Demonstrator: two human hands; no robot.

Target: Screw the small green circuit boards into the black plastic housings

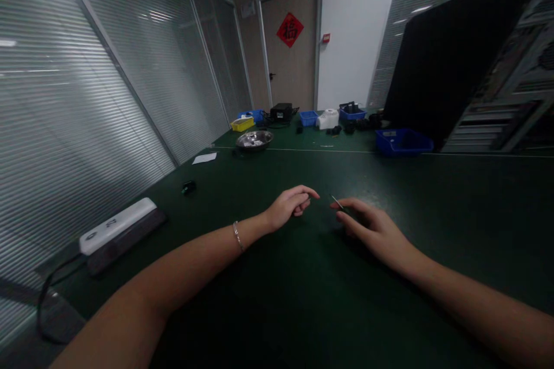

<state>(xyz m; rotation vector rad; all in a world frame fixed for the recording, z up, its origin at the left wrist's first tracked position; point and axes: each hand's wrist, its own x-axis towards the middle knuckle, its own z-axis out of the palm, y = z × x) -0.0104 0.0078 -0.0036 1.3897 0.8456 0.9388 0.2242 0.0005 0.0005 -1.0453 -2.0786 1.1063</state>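
Over the middle of the green tabletop (277, 294), my two hands face each other with a small gap between them. My left hand (289, 207) has its index finger reaching to the right, with the thumb and other fingers curled in. Whatever may be pinched there is too small to name. Between the thumb and fingers of my right hand (372, 228) is a thin, pointed metal tool (337, 202), its tip towards my left hand. The rest of that tool is hidden by the hand.
A white power strip (119, 225) and a small dark object (188, 187) lie left. Farther back are a white paper (205, 158), a steel bowl (254, 140), a yellow tray (242, 124), a black box (281, 112) and a blue bin (403, 143). A large black panel (450, 46) stands right.
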